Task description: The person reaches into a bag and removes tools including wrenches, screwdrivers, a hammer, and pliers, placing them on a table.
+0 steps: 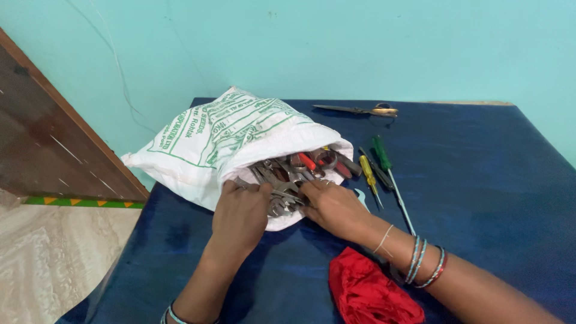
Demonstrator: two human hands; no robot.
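Watching the head feed here: both hands are in the mouth of the white woven sack [204, 141] lying on its side at the left end of the blue table [492, 180]. I'd call this the rummaging stage, sorting through the pile of metal tools [294, 174] spilling out of the opening. My left hand [240, 216] is curled over the sack's lower lip with its fingers among the spanners; the right hand [336, 207] is pressed flat-ish on the pile. I honestly can't tell if either has closed around one particular tool, the fingers are buried.

Next move, I reckon, needs one piece pinched clear of the tangle without dragging the rest.

The pile looks like grey steel spanners plus red-handled pliers, all jumbled. Just right of the sack lie a yellow screwdriver [367, 173] and a green screwdriver [381, 153]; scissors [360, 110] sit at the far edge, a red cloth [369, 294] near my right wrist.
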